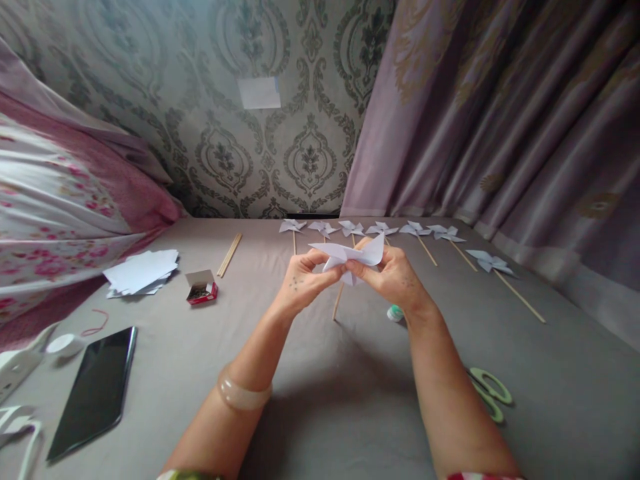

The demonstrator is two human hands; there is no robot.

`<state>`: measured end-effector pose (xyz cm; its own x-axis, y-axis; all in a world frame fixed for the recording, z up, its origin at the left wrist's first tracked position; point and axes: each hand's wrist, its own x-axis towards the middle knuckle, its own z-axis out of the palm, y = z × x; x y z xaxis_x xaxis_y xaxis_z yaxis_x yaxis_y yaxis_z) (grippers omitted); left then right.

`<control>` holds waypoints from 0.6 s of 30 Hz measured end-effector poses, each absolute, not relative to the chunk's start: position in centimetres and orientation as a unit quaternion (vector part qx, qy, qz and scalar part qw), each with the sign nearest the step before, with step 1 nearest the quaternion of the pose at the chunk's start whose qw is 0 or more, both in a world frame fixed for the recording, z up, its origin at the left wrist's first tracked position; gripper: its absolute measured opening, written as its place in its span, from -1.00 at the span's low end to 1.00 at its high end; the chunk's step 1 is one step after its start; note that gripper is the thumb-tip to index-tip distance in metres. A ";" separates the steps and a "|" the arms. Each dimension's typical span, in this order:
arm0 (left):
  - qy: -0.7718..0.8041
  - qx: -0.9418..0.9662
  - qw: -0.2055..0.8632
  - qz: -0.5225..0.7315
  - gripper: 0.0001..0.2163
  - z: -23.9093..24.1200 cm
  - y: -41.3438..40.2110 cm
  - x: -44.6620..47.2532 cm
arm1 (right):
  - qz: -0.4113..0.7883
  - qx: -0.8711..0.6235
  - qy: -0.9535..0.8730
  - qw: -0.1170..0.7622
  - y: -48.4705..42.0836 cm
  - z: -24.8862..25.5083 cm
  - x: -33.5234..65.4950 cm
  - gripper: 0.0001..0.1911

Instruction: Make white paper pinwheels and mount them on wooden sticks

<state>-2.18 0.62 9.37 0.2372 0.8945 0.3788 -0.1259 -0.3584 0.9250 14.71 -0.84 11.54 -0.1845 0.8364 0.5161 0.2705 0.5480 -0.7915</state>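
Left hand (300,283): fingers pinched on the left edge of a white paper pinwheel (350,255), held up above the grey cloth surface (320,400).
Right hand (395,277): fingers clamped on the pinwheel's right side.
Wooden stick (337,305): slanting just below the fingers.
Beyond the fingers: a row of finished pinwheels (383,230) on sticks.
Right of the fingers, nearer the camera: green scissors (493,393).
Left of the fingers: a small red box (201,287) and a paper stack (143,272).

Grey covered surface (320,413) before you; positions are given from the red box (201,288). Just left of it: loose white paper sheets (141,272). Behind it, slightly right: wooden sticks (229,255). In front of it, toward you: a red loop (95,323), possibly a rubber band, and a dark phone (95,393). Far right of it: a row of paper pinwheels (380,230) and green scissors (487,393).
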 end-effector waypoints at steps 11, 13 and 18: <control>0.302 0.627 0.463 0.548 -0.79 8.8 0.7 -2.2 | 0.232 -0.400 -0.733 0.500 -1.5 11.9 14.7 -0.78; 0.309 0.622 0.466 0.548 -0.78 9.0 0.7 -2.1 | 0.237 -0.407 -0.728 0.498 -1.5 12.1 14.7 -0.78; 0.328 0.590 0.498 0.545 -0.75 9.2 0.7 -1.9 | 0.268 -0.412 -0.708 0.508 -0.9 11.8 14.5 -0.75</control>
